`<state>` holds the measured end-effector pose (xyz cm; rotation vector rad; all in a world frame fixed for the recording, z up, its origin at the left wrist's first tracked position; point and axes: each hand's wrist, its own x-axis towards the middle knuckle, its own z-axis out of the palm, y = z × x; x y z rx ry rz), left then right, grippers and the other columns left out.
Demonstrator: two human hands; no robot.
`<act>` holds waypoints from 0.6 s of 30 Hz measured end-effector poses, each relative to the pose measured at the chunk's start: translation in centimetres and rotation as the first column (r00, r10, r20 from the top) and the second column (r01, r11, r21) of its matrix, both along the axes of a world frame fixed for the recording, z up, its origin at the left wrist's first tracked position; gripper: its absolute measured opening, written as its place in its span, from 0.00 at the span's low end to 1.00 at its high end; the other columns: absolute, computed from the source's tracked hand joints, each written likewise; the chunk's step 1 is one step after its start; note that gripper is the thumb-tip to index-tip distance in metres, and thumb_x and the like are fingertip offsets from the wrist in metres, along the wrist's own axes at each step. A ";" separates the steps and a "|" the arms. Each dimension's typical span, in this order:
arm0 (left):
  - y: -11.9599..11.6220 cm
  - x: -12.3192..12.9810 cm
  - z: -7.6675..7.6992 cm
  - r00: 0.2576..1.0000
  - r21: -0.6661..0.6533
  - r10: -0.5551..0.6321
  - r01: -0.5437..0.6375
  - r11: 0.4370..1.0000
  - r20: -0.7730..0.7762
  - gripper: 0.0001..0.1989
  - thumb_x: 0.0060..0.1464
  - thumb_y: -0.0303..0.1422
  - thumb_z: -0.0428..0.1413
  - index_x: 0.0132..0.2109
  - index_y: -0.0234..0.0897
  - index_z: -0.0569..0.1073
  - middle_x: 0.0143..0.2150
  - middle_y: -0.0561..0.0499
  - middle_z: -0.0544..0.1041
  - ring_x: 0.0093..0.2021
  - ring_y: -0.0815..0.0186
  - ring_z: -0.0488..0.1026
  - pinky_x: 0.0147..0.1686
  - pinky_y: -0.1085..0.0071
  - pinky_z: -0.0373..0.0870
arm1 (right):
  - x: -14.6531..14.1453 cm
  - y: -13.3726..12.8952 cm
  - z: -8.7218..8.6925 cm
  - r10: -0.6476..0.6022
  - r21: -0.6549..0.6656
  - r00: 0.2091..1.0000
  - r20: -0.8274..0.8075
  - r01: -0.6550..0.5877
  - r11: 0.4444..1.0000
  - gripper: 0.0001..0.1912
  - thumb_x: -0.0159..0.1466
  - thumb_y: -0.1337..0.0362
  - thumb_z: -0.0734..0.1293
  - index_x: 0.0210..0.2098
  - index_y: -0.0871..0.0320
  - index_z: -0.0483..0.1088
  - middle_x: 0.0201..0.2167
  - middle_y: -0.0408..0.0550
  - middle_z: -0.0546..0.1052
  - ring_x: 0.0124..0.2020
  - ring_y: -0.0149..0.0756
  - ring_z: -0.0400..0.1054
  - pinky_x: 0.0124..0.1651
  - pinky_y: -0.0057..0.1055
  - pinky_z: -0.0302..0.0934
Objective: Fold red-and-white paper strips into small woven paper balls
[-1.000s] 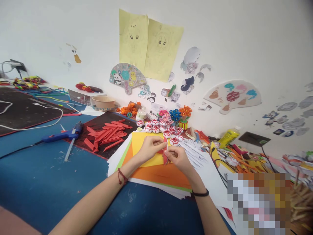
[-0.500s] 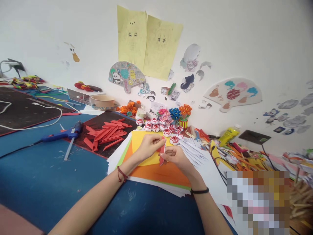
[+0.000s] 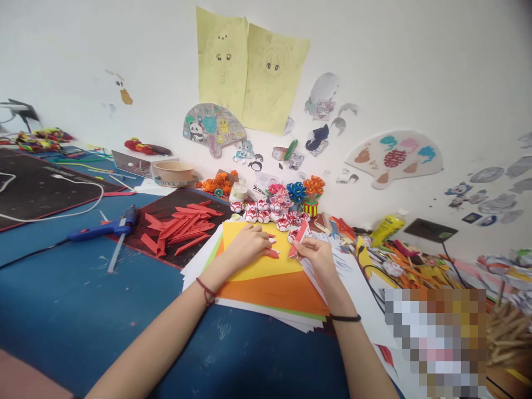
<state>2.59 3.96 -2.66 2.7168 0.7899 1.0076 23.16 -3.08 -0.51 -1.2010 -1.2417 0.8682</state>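
Observation:
Pinched upright in the fingers of my right hand (image 3: 318,256) is a folded red paper strip (image 3: 300,237) with a white edge. My left hand (image 3: 249,244) is closed over a red-and-white folded paper piece (image 3: 272,254), partly hidden under its fingers. Both hands are above a yellow paper sheet (image 3: 245,269), which lies on an orange sheet (image 3: 270,293) atop a stack of papers. Just beyond them stand several red-and-white folded paper balls (image 3: 262,216). To the left, a pile of folded red paper strips (image 3: 183,230) rests on a dark mat.
A blue glue gun (image 3: 103,228) lies on the blue table (image 3: 166,310) at left. Behind are a round tan container (image 3: 173,173) and paper flowers (image 3: 296,192). A yellow bottle (image 3: 388,227) and heaped paper scraps (image 3: 419,271) crowd the right side.
My hands have moved apart. The right went right and up with a red strip, while the left stayed over the yellow sheet with its red-and-white piece.

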 end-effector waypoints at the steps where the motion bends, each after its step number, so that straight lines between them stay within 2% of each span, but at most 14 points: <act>1: 0.0 0.1 -0.2 1.000 0.016 -0.012 0.012 1.000 -0.012 0.15 0.57 0.45 0.58 0.33 0.39 0.80 0.36 0.44 0.80 0.41 0.59 0.70 0.41 0.67 0.58 | 0.0 0.0 0.0 0.000 0.002 1.000 -0.004 0.000 1.000 0.18 0.47 0.52 0.78 0.18 0.60 0.73 0.16 0.46 0.74 0.19 0.32 0.64 0.24 0.29 0.58; 4: -0.1 0.4 -0.7 0.997 0.064 -0.041 0.045 0.997 -0.062 0.15 0.60 0.43 0.56 0.34 0.37 0.79 0.36 0.43 0.80 0.43 0.58 0.70 0.42 0.66 0.57 | -0.1 0.0 0.0 -0.006 0.015 1.000 -0.007 0.006 1.000 0.18 0.47 0.52 0.78 0.18 0.60 0.73 0.16 0.46 0.74 0.19 0.32 0.65 0.24 0.29 0.58; 8: -0.2 0.5 -0.9 0.990 0.129 -0.006 0.024 0.991 -0.141 0.13 0.63 0.39 0.54 0.38 0.36 0.78 0.37 0.43 0.79 0.44 0.58 0.71 0.43 0.66 0.57 | -0.1 -0.1 0.3 -0.015 0.010 1.000 0.003 0.015 1.000 0.19 0.46 0.51 0.78 0.17 0.60 0.73 0.15 0.45 0.73 0.17 0.31 0.64 0.23 0.28 0.58; 18: -0.8 0.6 -0.2 0.940 0.293 0.084 0.018 0.956 -0.330 0.09 0.64 0.33 0.52 0.45 0.34 0.74 0.44 0.43 0.78 0.47 0.59 0.69 0.46 0.65 0.57 | -0.2 -0.1 0.4 -0.033 -0.001 0.999 0.013 0.033 0.999 0.20 0.44 0.50 0.78 0.17 0.60 0.73 0.15 0.46 0.74 0.17 0.31 0.65 0.23 0.28 0.58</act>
